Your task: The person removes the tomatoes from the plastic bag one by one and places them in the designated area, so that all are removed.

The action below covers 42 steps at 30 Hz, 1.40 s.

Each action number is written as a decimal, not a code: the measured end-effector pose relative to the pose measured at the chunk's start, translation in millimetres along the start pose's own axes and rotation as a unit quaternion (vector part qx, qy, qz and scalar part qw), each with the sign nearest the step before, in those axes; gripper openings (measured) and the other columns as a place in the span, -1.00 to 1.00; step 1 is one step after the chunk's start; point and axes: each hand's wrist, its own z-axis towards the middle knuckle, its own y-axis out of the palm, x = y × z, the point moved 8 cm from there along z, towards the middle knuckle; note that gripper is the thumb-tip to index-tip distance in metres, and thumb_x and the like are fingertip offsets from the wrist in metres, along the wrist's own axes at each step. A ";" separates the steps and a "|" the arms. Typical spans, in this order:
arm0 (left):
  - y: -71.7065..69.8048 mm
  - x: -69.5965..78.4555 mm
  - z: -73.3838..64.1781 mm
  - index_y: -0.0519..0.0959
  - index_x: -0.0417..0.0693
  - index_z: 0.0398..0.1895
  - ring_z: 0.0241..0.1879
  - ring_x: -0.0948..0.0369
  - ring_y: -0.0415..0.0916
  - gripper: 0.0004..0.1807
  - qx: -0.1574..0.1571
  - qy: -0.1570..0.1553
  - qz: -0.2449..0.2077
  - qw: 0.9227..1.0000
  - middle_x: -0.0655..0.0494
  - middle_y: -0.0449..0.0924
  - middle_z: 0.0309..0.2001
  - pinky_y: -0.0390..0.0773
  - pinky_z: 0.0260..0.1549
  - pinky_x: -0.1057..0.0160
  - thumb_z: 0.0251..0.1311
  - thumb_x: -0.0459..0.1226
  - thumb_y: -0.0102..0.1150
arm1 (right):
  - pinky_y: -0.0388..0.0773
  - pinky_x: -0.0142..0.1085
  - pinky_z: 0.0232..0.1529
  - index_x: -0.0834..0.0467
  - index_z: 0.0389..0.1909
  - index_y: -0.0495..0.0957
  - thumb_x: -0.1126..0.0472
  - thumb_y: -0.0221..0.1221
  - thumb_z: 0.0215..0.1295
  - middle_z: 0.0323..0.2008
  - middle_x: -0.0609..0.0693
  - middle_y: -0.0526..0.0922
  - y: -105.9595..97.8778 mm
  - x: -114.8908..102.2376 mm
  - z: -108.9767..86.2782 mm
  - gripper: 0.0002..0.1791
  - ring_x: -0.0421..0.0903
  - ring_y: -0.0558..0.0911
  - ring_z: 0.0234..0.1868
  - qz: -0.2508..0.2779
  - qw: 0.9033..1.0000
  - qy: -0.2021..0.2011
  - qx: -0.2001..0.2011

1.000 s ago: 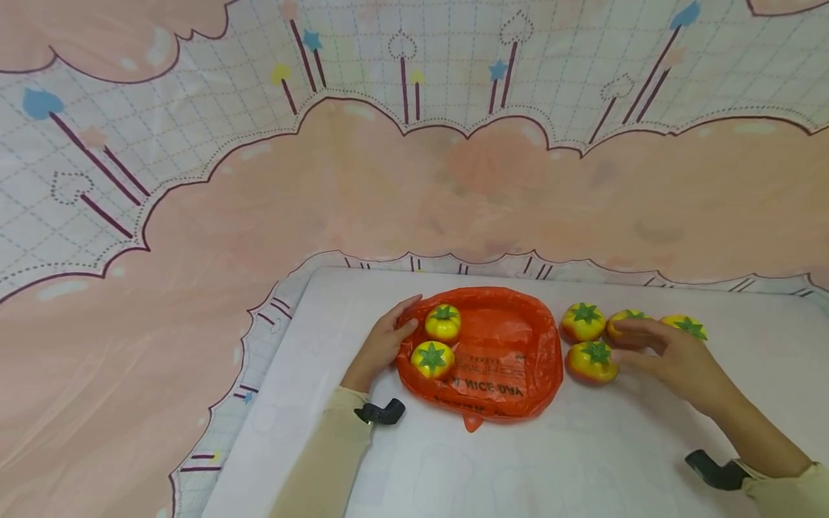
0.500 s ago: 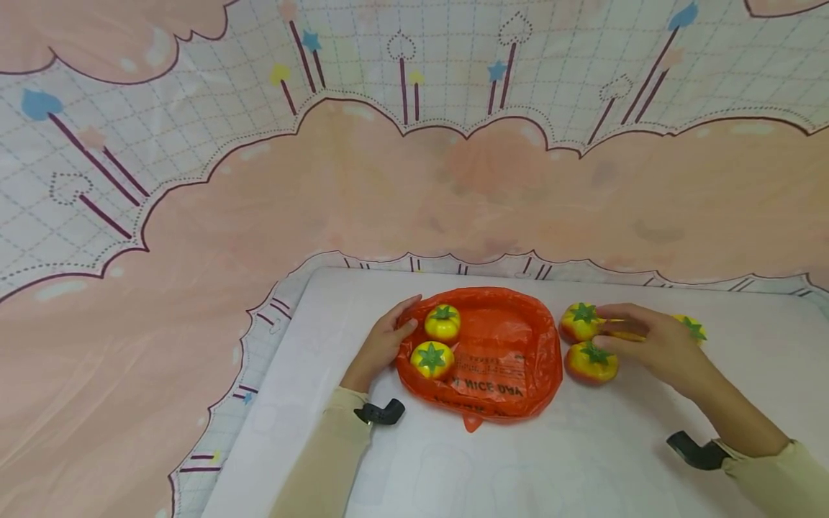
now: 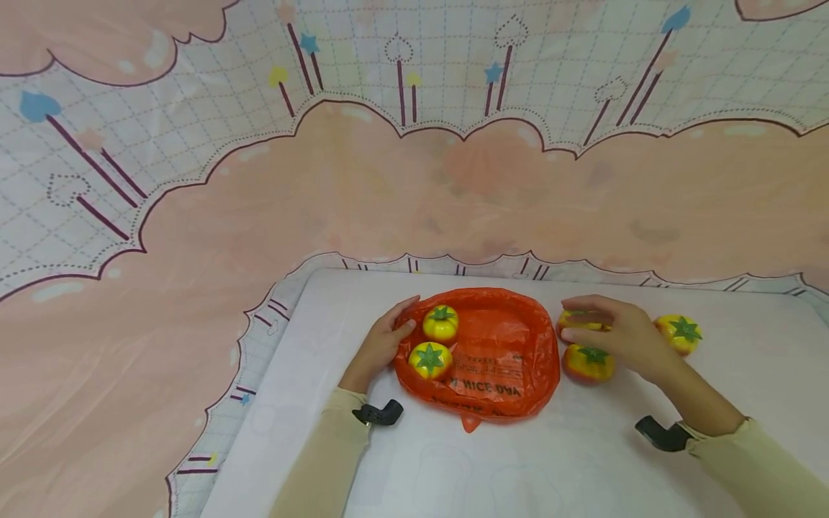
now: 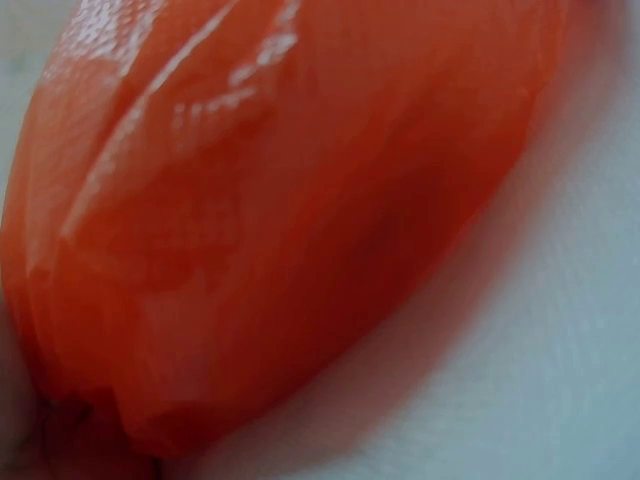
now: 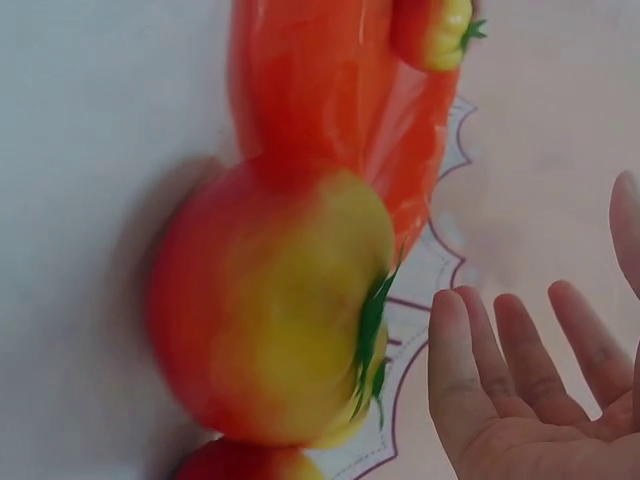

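An open red plastic bag (image 3: 488,331) lies spread on the white table, with two yellow-and-red tomatoes (image 3: 441,323) inside at its left. My left hand (image 3: 382,342) holds the bag's left rim, thumb on the inner side; the left wrist view shows mostly the blurred red bag (image 4: 300,220). My right hand (image 3: 624,334) hovers over the tomatoes right of the bag, partly covering the back one (image 3: 568,320). In the right wrist view its fingers (image 5: 535,375) are extended and apart from the nearest tomato (image 5: 270,310).
Close to the bag's right edge sits a front tomato (image 3: 588,364). Farther right lies another tomato (image 3: 678,333), beyond my right hand. The white table (image 3: 466,475) meets a patterned cloth backdrop (image 3: 388,194) behind it.
My right hand has moved left, from over the middle tomatoes to the back one beside the bag. The far-right tomato is uncovered. My left hand keeps its place on the bag.
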 end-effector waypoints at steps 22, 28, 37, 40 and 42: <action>-0.6 -1.3 0.5 0.34 0.40 0.50 0.58 0.10 0.13 -0.47 -0.001 0.006 -0.002 1.000 0.33 0.27 0.53 0.23 0.50 -0.12 0.53 -0.15 0.03 | 0.75 -0.04 0.00 0.06 0.34 0.51 -0.22 0.38 0.22 0.32 0.14 0.56 35.4 -32.0 39.4 -0.26 0.21 0.58 0.29 0.050 0.997 -0.025 -0.058; -1.6 -2.6 1.4 0.34 0.41 0.50 0.58 0.09 0.12 -0.47 -0.002 0.004 -0.006 1.000 0.33 0.27 0.53 0.21 0.51 -0.13 0.53 -0.14 0.04 | 0.72 0.02 0.07 0.03 0.33 0.51 -0.24 0.38 0.21 0.30 0.08 0.58 45.1 -36.7 49.8 -0.26 0.19 0.57 0.31 0.030 0.997 -0.030 -0.064; -0.5 -3.9 2.8 0.34 0.39 0.51 0.58 0.09 0.11 -0.47 -0.004 0.010 -0.004 1.000 0.32 0.27 0.53 0.21 0.51 -0.13 0.53 -0.15 0.03 | 0.65 0.06 0.19 0.05 0.33 0.53 -0.22 0.40 0.20 0.29 0.05 0.59 59.7 -46.4 62.7 -0.27 0.14 0.58 0.29 0.008 0.996 -0.043 -0.073; 0.0 -3.6 2.5 0.35 0.42 0.49 0.58 0.10 0.11 -0.48 -0.004 0.007 -0.007 1.000 0.33 0.27 0.52 0.22 0.51 -0.13 0.53 -0.15 0.03 | 0.63 0.07 0.21 0.07 0.32 0.53 -0.16 0.40 0.23 0.29 0.07 0.58 63.7 -48.0 66.8 -0.31 0.15 0.59 0.28 0.017 0.995 -0.052 -0.082; 0.6 -2.8 2.2 0.35 0.42 0.49 0.58 0.10 0.11 -0.48 -0.006 0.007 -0.009 1.000 0.33 0.27 0.52 0.23 0.50 -0.11 0.53 -0.15 0.03 | 0.64 0.06 0.20 0.07 0.31 0.53 -0.14 0.41 0.23 0.29 0.07 0.58 67.3 -47.6 70.1 -0.31 0.15 0.59 0.28 0.024 0.994 -0.056 -0.086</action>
